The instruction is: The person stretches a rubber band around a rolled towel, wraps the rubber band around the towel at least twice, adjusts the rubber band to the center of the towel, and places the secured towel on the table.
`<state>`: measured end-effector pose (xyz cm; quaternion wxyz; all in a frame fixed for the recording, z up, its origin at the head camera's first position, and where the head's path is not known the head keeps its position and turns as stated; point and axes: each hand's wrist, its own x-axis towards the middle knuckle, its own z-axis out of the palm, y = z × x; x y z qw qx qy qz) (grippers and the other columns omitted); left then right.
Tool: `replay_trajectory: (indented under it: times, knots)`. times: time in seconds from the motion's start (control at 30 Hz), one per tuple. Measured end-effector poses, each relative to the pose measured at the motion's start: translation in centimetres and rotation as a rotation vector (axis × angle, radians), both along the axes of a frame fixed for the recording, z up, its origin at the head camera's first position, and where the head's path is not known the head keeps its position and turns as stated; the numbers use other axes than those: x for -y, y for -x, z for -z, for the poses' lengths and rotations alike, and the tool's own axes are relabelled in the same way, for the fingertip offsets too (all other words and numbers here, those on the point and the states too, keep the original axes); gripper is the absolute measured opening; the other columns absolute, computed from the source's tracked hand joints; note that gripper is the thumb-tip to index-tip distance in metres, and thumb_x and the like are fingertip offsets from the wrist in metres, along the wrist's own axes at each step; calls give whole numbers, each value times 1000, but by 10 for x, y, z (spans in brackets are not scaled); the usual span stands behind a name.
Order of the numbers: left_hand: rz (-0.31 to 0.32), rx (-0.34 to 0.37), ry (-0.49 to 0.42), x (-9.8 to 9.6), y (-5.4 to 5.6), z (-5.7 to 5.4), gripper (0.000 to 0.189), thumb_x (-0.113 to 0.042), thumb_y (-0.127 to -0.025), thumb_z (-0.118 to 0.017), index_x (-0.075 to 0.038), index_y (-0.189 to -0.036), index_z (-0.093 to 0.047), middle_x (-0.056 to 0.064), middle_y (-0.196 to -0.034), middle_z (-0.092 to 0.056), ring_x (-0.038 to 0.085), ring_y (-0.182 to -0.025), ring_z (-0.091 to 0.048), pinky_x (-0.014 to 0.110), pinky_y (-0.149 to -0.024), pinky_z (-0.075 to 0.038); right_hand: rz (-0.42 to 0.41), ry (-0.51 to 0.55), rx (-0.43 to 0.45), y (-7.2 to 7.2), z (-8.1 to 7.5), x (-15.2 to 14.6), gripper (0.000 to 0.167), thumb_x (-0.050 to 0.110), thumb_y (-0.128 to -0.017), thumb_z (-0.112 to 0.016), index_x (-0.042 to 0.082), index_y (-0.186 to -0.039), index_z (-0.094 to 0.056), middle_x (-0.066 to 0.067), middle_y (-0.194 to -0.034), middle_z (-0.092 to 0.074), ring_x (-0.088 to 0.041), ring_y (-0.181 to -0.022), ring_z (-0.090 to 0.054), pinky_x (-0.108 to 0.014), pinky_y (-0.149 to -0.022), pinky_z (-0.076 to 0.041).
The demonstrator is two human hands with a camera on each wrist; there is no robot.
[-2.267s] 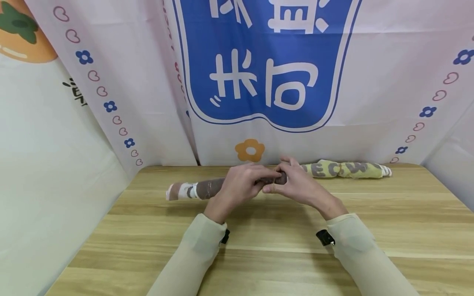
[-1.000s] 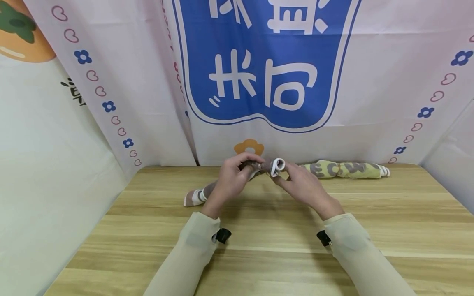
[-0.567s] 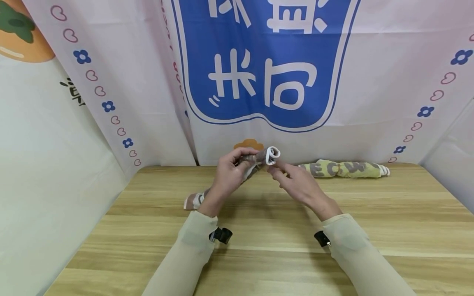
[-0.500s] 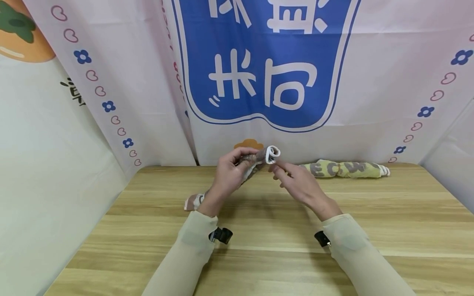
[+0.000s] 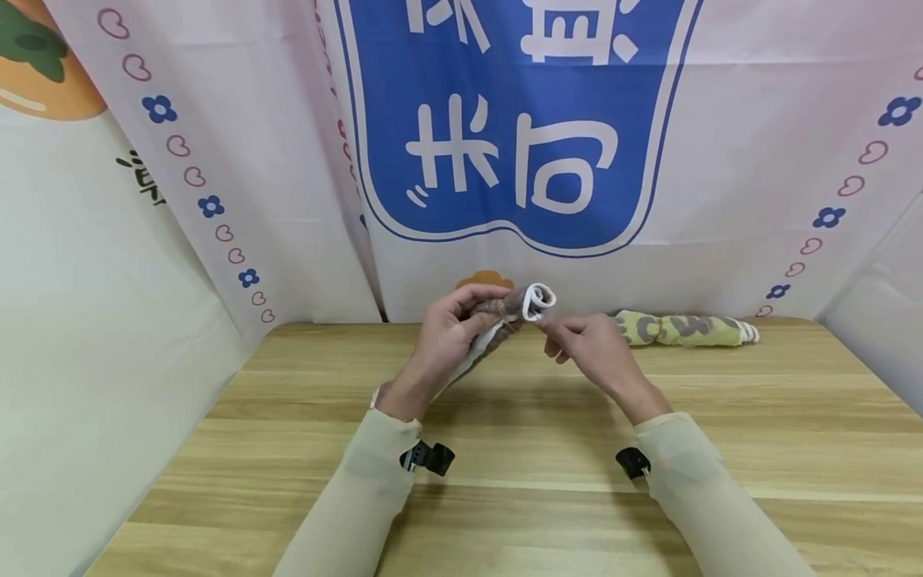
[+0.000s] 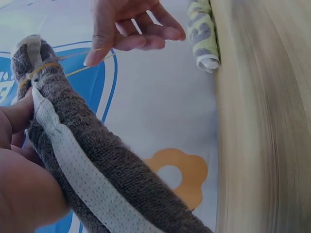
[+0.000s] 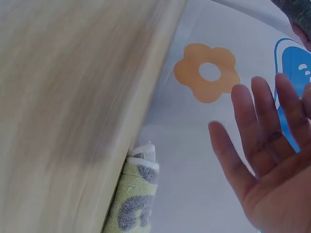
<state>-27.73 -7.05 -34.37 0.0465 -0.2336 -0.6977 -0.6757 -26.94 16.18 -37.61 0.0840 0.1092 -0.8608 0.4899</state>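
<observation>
In the head view my left hand [image 5: 449, 332] grips a rolled brown-grey towel [image 5: 513, 304], its spiral white-edged end raised off the table. A white strip runs along the roll in the left wrist view. A yellowish rubber band [image 6: 44, 69] circles the roll near that end. From there two thin strands stretch to my right hand [image 6: 133, 29], which pinches them at thumb and forefinger. Its other fingers [image 7: 265, 126] are spread in the right wrist view. The towel's lower end is mostly hidden behind my left wrist.
A second rolled towel, yellow-green with grey letters [image 5: 685, 330], lies along the back edge of the wooden table [image 5: 519, 481], right of my right hand. A printed cloth [image 5: 735, 176] hangs close behind the table.
The brown-grey towel's right end has been lifted and turned toward the camera. My right hand has let go of the roll and moved slightly right, pulling the rubber band outward.
</observation>
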Motion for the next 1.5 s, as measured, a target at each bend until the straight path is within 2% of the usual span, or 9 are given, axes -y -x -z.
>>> replay_trajectory:
  times: [0.17, 0.27, 0.33, 0.43, 0.57, 0.67, 0.8, 1.07, 1.5]
  knots:
    - [55, -14, 22, 1, -4, -3, 26, 6, -101, -66, -3, -124, -74, 10, -119, -73, 21, -102, -67, 28, -78, -54, 103, -37, -30, -1, -1, -2, 62, 48, -108, -59, 10, -60, -72, -3, -63, -69, -23, -62, -58, -37, -62, -45]
    - [98, -43, 19, 1, -5, -5, 27, 7, -100, -65, 1, -125, -72, 12, -120, -73, 20, -101, -68, 28, -78, -53, 119, -86, -50, 0, 0, -4, 63, 44, -108, -59, 10, -56, -70, -2, -57, -66, -21, -53, -48, -35, -54, -37]
    - [107, -47, -20, 1, -5, -7, 27, 9, -100, -64, 5, -126, -70, 13, -120, -72, 20, -100, -67, 27, -78, -53, 119, -120, -53, 1, 1, -5, 66, 47, -108, -58, 10, -55, -70, -1, -55, -65, -21, -51, -47, -34, -52, -36]
    - [66, -26, -113, 2, -5, -9, 27, 11, -99, -64, 9, -126, -69, 13, -120, -72, 18, -100, -66, 25, -77, -54, 119, -144, -20, 2, 4, -8, 70, 55, -108, -56, 9, -56, -71, -2, -56, -65, -23, -54, -54, -35, -53, -39]
    - [-50, 17, -210, 2, -1, -9, 27, 9, -99, -64, 6, -126, -70, 10, -118, -73, 16, -96, -67, 23, -75, -55, 115, -179, 49, 3, 6, -12, 74, 61, -108, -50, 8, -63, -73, -4, -62, -69, -27, -62, -66, -37, -57, -47]
    - [-137, 22, -251, 1, 3, -8, 28, 9, -98, -65, 5, -126, -71, 10, -117, -74, 14, -95, -68, 23, -76, -56, 86, -193, 79, 4, 7, -14, 73, 63, -108, -47, 8, -69, -75, -4, -70, -72, -28, -67, -72, -38, -60, -52]
    - [-214, 11, -267, 0, 7, -7, 29, 11, -96, -67, 5, -124, -73, 11, -118, -75, 15, -98, -68, 22, -78, -56, 24, -206, 79, 5, 5, -14, 67, 58, -110, -47, 10, -77, -78, -3, -78, -74, -29, -70, -75, -39, -63, -55]
    - [-212, 47, -223, -2, 4, -4, 27, 11, -96, -70, 2, -121, -75, 13, -123, -73, 20, -103, -68, 24, -79, -58, -69, -341, 97, 6, -4, -12, 61, 48, -114, -43, 10, -83, -80, -1, -85, -75, -23, -72, -73, -41, -70, -55]
    - [-228, 56, -161, -5, 5, -1, 27, 10, -94, -72, -1, -120, -76, 13, -121, -74, 20, -103, -68, 24, -78, -57, -119, -253, 63, 4, -6, -13, 56, 45, -113, -47, 12, -86, -82, -9, -96, -79, -30, -76, -75, -42, -72, -59]
